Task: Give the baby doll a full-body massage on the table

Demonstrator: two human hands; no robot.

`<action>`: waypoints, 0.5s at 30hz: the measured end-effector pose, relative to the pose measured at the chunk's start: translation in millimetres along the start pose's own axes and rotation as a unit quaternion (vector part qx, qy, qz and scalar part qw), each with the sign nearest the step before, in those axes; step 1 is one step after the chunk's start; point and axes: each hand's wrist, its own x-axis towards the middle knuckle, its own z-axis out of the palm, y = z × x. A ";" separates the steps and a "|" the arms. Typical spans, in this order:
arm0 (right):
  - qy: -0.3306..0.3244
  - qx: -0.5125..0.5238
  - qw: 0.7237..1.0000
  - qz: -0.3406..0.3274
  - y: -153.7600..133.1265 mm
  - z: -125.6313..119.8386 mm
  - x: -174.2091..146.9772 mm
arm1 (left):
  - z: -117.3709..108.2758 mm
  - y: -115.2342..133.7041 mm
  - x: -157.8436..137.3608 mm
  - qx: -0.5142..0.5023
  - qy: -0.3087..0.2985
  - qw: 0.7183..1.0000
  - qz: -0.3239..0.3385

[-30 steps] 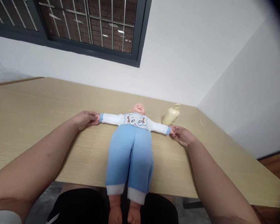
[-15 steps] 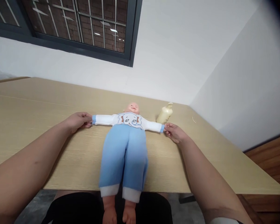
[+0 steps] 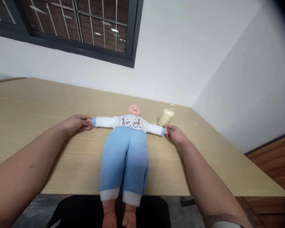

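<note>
Doll (image 3: pixel 124 148) in blue trousers and a white-sleeved top lies face up on the wooden table (image 3: pixel 68 172), its feet extending past the near edge above the person's dark shorts (image 3: pixel 155 212). Left hand (image 3: pixel 76 123) and right hand (image 3: pixel 176 134) each grasp one of the doll's small hands between thumb and fingers, its arms spread to both sides. Beyond the right hand stands a cream bottle (image 3: pixel 166 116), with a barred, dark-framed window (image 3: pixel 98 28) in the white wall (image 3: pixel 166 63) behind.
</note>
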 end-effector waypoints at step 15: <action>-0.041 0.202 0.978 0.036 0.1 -1.6 -1.1 | -7.8 -11.8 15.1 -0.001 -0.019 1.000 -0.008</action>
